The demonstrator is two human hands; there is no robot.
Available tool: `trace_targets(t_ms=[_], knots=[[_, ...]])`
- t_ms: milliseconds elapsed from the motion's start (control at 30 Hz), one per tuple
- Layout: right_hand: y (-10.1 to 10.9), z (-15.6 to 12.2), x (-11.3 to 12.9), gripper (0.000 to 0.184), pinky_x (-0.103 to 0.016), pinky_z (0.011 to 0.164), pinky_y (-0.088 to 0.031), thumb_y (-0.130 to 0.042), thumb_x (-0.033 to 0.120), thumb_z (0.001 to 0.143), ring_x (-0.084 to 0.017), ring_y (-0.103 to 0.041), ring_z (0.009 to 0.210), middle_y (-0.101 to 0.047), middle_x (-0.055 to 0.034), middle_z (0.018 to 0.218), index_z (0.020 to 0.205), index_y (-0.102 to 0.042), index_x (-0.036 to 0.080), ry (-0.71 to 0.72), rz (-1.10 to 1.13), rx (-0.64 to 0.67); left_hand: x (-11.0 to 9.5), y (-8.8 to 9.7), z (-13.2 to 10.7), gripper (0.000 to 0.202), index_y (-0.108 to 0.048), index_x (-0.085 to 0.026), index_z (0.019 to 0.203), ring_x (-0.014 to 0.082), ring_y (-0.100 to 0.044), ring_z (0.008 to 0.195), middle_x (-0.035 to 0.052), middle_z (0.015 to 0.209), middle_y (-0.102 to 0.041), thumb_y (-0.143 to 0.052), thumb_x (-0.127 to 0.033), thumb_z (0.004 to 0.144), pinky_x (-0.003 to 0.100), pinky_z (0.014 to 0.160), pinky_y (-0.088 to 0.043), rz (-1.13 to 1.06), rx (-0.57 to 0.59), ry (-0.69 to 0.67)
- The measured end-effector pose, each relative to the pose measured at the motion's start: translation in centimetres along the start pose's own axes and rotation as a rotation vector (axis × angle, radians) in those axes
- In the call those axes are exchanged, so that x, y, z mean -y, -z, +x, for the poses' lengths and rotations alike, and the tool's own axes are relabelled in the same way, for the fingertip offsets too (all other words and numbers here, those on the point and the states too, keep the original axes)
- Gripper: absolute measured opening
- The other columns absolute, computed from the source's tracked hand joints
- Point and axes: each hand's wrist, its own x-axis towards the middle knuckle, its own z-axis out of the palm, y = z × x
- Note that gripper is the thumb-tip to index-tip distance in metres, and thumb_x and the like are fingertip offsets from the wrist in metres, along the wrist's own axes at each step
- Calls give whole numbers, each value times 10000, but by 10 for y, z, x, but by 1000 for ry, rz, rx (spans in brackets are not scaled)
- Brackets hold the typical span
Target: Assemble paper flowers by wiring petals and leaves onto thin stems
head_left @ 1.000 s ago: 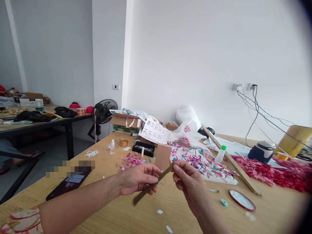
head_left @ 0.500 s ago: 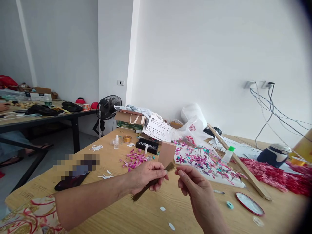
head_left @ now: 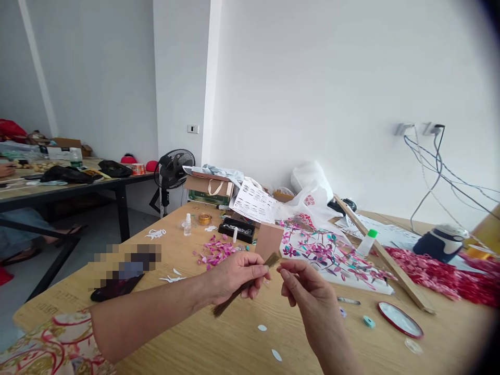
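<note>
My left hand (head_left: 236, 275) is closed around a thin bundle of brown wire-like strands (head_left: 227, 305), whose cut ends stick out on both sides of the fist. Just to the right of the bundle's upper end, my right hand (head_left: 307, 294) has thumb and forefinger pressed together in a pinch. Whatever sits between those fingertips is too small to make out. Behind my left hand lies a loose heap of pink petals (head_left: 217, 252). Pink and teal flower sprays (head_left: 328, 258) rest on a white foam board beyond my right hand.
Near the front are white leaf-shaped pieces (head_left: 276, 355), a teal spool (head_left: 369, 322) and a red-rimmed round dish (head_left: 400, 319). A wooden bar (head_left: 390, 264) slants across the right side, past a green-capped bottle (head_left: 367, 242). A dark phone-like object (head_left: 117, 289) lies left.
My right hand has shifted slightly left and up, closer to the bundle's end. My left hand still grips the bundle. The view has turned slightly.
</note>
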Motion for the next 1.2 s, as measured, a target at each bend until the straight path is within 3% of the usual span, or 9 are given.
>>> trace_targets(t_ms=[867, 1200], knots=[[5, -2, -8, 224, -184, 394, -304, -646, 373, 665, -74, -420, 429, -492, 45, 463, 683, -541, 176, 20, -21, 67, 2, -1, 4, 221, -531, -122, 735, 29, -427, 416, -37, 562, -463, -516, -341, 752, 152, 359, -258, 6, 41, 19], [15, 0, -5, 199, -186, 402, -302, -642, 346, 684, -74, -402, 445, -484, 42, 490, 681, -533, 178, -18, 87, 6, -2, 8, 4, 282, -533, -120, 734, 25, -415, 414, -43, 558, -454, -556, -400, 711, 161, 359, -223, 16, 10, 65]])
